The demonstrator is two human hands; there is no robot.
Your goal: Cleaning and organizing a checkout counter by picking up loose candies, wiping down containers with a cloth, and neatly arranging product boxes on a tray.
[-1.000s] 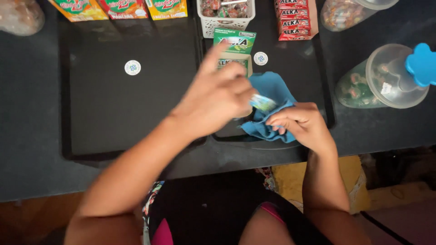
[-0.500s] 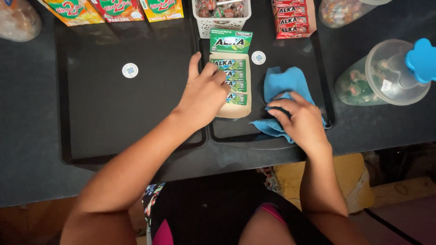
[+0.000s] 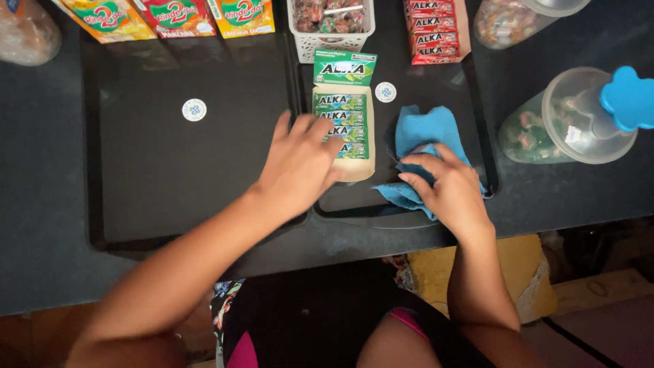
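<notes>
Two black trays sit side by side on the dark tabletop [image 3: 41, 225]: the big left tray [image 3: 163, 170], bare but for a small round white sticker [image 3: 194, 110], and the narrower right tray [image 3: 443, 82], where both hands are busy. Off to the right stands a clear plastic jar [image 3: 565, 119] of sweets with a blue flower-shaped knob [image 3: 630, 99] on its lid, and another clear jar [image 3: 518, 20] of coloured sweets pokes in at the top edge. Along the back run three bright drink-mix boxes [image 3: 174, 15], a white mesh basket [image 3: 332, 37] of wrapped candies, and a red display box [image 3: 436, 31] of red packs.

Now the action: the left hand [image 3: 300, 167] lies flat, fingers spread and not gripping, pressing down on the lower end of a tan display carton [image 3: 344, 123] of green candy packs. That carton lies lengthwise near the left edge of the right tray, its green flap [image 3: 345, 67] toward the basket. Just beside it lies a blue cloth [image 3: 426, 133], crumpled. The right hand [image 3: 446, 191] rests on the cloth's near part, fingers curled loosely into the fabric, pinning it to the tray. A second round sticker [image 3: 385, 91] shows between carton and cloth.
</notes>
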